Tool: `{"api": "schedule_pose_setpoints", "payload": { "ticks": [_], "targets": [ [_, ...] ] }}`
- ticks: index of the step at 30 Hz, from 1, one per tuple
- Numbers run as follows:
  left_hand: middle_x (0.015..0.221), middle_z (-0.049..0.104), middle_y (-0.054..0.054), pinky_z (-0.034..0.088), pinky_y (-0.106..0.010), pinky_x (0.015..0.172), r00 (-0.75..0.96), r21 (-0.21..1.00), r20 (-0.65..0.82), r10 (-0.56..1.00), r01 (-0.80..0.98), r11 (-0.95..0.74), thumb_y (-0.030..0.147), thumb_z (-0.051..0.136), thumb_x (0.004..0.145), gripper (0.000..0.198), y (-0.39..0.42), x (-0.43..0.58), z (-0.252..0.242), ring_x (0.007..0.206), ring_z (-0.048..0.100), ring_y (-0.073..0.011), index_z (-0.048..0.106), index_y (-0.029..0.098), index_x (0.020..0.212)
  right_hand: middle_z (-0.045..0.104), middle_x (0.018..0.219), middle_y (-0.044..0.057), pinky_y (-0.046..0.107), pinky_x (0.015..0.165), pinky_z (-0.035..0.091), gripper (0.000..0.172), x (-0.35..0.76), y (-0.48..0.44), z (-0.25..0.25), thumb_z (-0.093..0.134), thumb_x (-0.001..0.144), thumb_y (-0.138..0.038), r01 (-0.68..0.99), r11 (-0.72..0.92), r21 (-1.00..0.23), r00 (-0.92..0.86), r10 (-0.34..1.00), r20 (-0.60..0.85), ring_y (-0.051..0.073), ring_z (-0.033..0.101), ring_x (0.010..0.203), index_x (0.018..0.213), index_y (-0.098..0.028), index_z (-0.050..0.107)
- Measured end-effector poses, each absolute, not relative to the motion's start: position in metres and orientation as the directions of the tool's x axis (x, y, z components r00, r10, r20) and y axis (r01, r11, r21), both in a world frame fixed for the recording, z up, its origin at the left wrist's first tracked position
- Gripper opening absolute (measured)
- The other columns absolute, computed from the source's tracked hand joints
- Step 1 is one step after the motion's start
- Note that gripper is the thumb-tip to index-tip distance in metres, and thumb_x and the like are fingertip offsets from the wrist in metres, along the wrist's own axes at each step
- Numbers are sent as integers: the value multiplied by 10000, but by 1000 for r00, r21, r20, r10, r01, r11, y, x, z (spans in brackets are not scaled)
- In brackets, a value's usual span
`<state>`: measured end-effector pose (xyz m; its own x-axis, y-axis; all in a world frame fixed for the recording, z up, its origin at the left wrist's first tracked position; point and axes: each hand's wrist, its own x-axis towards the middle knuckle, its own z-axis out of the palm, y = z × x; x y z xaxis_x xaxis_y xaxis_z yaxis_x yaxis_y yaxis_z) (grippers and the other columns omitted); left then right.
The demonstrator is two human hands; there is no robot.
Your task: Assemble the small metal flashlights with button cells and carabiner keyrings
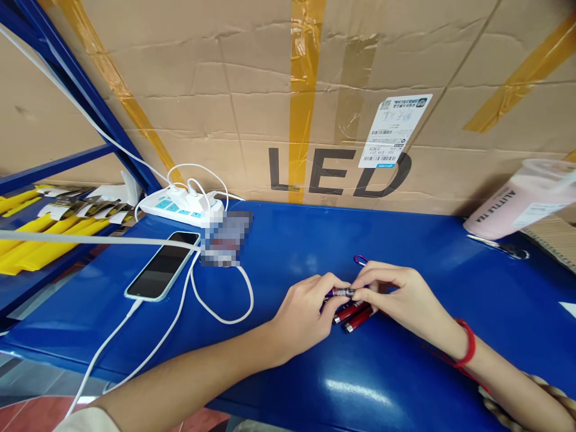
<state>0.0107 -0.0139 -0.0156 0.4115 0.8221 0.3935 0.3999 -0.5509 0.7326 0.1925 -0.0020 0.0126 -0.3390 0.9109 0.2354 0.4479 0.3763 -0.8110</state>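
Note:
My left hand [310, 312] pinches a slim, dark purple metal tube [341, 293] with a printed label, like a small keychain torch, just above the blue tabletop. My right hand [396, 293] meets it from the other side, with thumb and fingertips closed at the tube's right end. Fingers hide part of that end. Below the hands, two red tubes of the same kind with silver ends [353, 324] lie side by side, partly covered by my right hand. A purple carabiner clip [359, 260] shows behind my right fingers.
A charging phone [164, 267] and a blurred-out item [226, 239] lie left, among white cables. Behind them is a white power strip [180, 205]. A pink drink cup [517, 201] and keys [499, 246] are at back right. A large cardboard box [252, 108] walls off the back.

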Motion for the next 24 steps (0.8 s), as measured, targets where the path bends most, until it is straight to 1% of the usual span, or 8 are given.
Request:
{"api": "schedule_pose_setpoints", "payload": {
  "ticks": [2,4,9,13,15,17,19,24],
  "targets": [
    [907,682,-17,505,-233,720,421,761,361,832,382,-524,178,487,890,96,-13,11,-16,830,643,-147,576,204,916,642,643,33,222,428,447,273,193,-2,14,647,760,-432,474,412,-778,-340,901,270,104,537,473,646,-188,688],
    [918,677,-16,503,-230,727,433,773,342,834,376,-511,187,489,891,97,-13,10,-15,841,640,-147,575,206,931,645,653,36,224,437,444,270,193,-2,14,645,765,-432,488,424,-763,-353,895,271,110,542,494,662,-186,690],
    [917,663,-31,485,-266,796,472,747,329,818,400,-531,191,465,902,115,-9,10,-13,868,624,-165,567,200,955,653,703,44,222,451,448,242,197,1,13,654,768,-406,458,435,-775,-372,886,277,106,544,510,705,-177,702],
    [963,666,-46,482,-273,817,496,779,294,817,371,-505,165,435,910,90,-7,10,-13,899,629,-169,521,186,894,656,709,40,224,476,450,176,199,2,11,637,800,-326,447,520,-728,-390,846,364,113,560,546,723,-181,702],
    [946,670,-43,487,-262,793,504,788,287,815,359,-500,159,439,906,86,-9,10,-13,869,638,-163,498,187,850,661,717,36,235,552,474,146,201,1,10,621,818,-278,453,578,-679,-427,809,404,126,588,614,733,-186,696],
    [922,671,-36,488,-255,771,513,764,311,800,365,-532,148,445,899,97,-10,9,-14,849,641,-161,484,192,822,664,724,30,250,643,488,144,203,0,10,601,834,-254,461,618,-636,-473,778,413,133,603,667,737,-189,684],
    [902,671,-32,487,-254,761,535,716,344,771,382,-584,137,448,893,105,-11,7,-15,842,639,-162,482,196,812,666,732,23,257,685,486,158,205,0,10,583,848,-254,471,638,-609,-522,758,391,131,607,683,731,-193,671],
    [847,674,-37,481,-283,762,586,586,428,688,400,-705,114,423,897,141,-10,6,-19,818,634,-176,503,188,808,661,734,20,234,616,466,159,205,-3,11,572,855,-234,505,678,-534,-580,725,372,115,599,649,732,-191,663]
  ]
}}
